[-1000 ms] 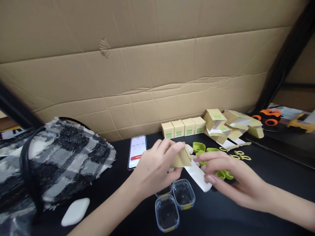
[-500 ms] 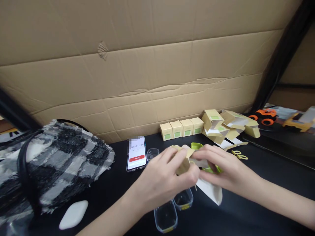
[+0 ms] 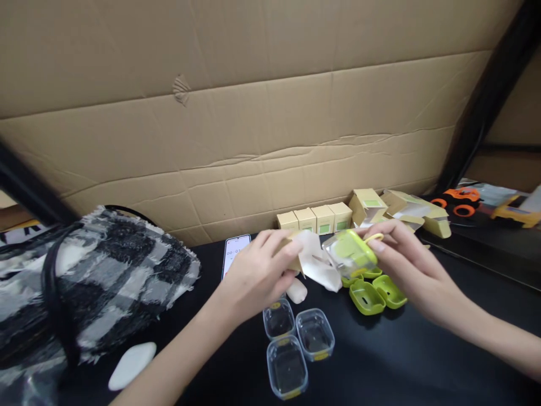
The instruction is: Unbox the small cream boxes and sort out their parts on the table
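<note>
Green-lidded case (image 3: 354, 252) emerged, pinched in right hand (image 3: 408, 256); left hand (image 3: 257, 273) grips carton (image 3: 313, 255), hiding phone (image 3: 235, 249) bottom.

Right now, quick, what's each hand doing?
Left hand: closed, holding an opened cardboard box.
Right hand: closed, holding a green-and-clear container.

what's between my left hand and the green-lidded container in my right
In the head view, the opened box in your left hand, its white flap extending toward the green-lidded container.

The left hand (image 3: 257, 276) grips an opened carton (image 3: 315, 260); right of the carton, the right hand (image 3: 409, 265) holds a green-topped clear case (image 3: 354, 251).
</note>
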### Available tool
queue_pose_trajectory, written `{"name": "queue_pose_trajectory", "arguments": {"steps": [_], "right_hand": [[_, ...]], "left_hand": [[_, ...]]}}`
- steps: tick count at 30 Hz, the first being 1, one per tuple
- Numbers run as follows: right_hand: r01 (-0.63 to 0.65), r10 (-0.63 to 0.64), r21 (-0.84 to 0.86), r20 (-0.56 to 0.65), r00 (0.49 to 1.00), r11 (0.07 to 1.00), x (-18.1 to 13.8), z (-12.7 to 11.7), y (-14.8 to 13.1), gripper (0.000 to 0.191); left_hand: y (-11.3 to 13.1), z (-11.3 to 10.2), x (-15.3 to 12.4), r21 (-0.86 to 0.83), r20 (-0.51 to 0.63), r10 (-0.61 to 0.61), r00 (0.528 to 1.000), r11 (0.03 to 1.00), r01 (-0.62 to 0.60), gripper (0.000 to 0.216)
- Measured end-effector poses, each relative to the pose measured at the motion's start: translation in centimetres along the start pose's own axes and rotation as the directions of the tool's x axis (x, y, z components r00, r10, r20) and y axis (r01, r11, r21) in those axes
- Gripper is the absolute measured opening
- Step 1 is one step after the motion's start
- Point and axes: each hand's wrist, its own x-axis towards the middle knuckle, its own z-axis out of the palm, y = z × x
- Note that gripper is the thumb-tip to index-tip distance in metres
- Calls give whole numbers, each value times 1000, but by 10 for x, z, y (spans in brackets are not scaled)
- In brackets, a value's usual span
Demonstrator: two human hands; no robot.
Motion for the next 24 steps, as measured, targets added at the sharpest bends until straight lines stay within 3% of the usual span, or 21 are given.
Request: {"name": "queue_pose_trajectory", "arguments": {"steps": [2,4,5,7,9,11,13,16,19,22,24], "right_hand": [[30,-30,-22,9,1000,999,1,-7,-4,12],[127,-104,-119,183,978,985,1,-14,-12,11],[193,-125,-191,319,940,962,1,-16,-17,10],[337,-104,-326,564,819,883,1,-17,-26,10],[447,-45,-405,699,714,798,-1,-15,-31,11],[507,8,-442,760,650,740,-3,-12,-30,14],[534,43,-461,784,620,709,-5,-10,-26,16],[528,67,-485,777,625,697,-6,-11,-21,18],[481,30,-483,728,685,731,-5,-13,-21,12],[565,-235,-467,591,772,681,-5,-11,-18,15],[670,-472,-520,475,743,531,-5,-6,-11,24]], "left_hand": [[-10,2,-2,-37,-53,-142,988,989,140,42],[-17,5,-2,-210,-96,-354,930,921,329,48],[-19,7,-2,-364,-83,-473,877,834,415,51],[-19,10,1,-666,37,-650,759,550,504,54],[-16,11,5,-806,182,-702,688,294,514,51],[-10,11,7,-836,270,-693,669,177,520,44],[-4,12,9,-856,342,-676,653,62,513,38],[2,14,9,-869,414,-644,643,-70,490,34],[7,18,8,-869,455,-623,636,-154,470,34],[16,18,9,-861,486,-605,631,-207,464,36],[25,17,9,-837,537,-582,611,-276,472,37]]}}
